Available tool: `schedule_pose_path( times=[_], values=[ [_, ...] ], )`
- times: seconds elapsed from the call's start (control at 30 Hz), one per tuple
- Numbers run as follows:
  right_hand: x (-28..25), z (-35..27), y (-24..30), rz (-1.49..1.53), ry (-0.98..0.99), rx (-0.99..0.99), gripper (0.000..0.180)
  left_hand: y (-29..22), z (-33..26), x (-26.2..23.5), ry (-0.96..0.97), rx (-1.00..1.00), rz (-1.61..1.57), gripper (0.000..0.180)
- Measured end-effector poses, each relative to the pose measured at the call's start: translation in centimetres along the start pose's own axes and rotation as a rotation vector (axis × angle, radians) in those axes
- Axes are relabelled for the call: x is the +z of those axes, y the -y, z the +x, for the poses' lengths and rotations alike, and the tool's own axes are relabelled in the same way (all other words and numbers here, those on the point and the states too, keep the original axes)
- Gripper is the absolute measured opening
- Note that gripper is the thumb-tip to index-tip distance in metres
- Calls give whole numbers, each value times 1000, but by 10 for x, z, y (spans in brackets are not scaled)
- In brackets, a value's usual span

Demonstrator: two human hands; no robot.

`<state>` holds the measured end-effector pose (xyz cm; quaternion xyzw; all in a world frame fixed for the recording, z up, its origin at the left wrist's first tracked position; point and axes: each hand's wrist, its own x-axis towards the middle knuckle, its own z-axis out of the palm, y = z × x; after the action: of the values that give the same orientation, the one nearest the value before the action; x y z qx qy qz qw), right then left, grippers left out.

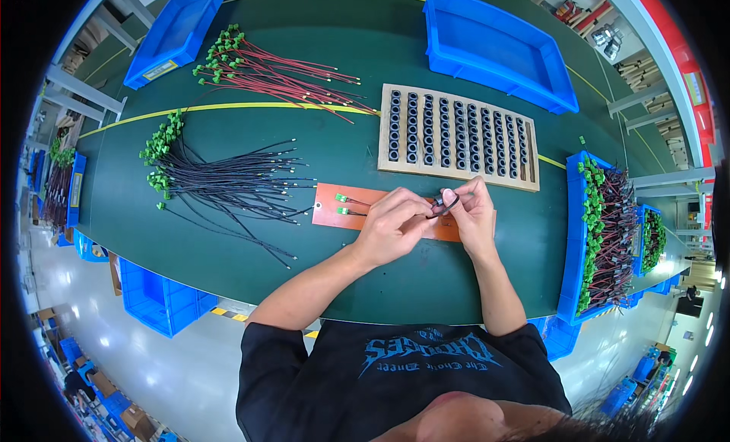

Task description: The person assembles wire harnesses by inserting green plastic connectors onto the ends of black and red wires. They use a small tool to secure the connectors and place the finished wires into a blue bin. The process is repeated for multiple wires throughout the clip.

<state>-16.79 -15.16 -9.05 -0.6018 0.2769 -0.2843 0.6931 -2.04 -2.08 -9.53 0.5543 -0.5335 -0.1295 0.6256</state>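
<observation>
My left hand (394, 223) and my right hand (473, 215) meet over the orange board (328, 214) on the table, fingers closed in pinches. Between them is a black wire (445, 210), bent in a curve and gripped from both sides. A small black piece, perhaps a ring, shows at the fingertips, but its kind is hard to make out. Two green connectors (341, 199) lie on the board's left part, with wires running under my left hand. Just beyond my hands stands a wooden tray (395, 172) with rows of black ring-shaped parts (442, 130).
Black wires (228, 176) with green ends lie in a bundle at left, red wires (285, 71) behind them. Blue bins stand at far left (144, 73) and far right (498, 69). Another blue bin (572, 267), full of green-ended wires, sits at the right edge.
</observation>
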Motion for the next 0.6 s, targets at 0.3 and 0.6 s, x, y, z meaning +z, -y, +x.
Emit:
schedule_pose_path(
  times=[0.3,0.6],
  values=[
    [-1,0,6,-36,-29,-18,24,4,-5,-2,-25,-5,20,9],
    [-6,-1,1,-7,28,-7,22,9,-5,-1,-24,-51,-95,8]
  ],
)
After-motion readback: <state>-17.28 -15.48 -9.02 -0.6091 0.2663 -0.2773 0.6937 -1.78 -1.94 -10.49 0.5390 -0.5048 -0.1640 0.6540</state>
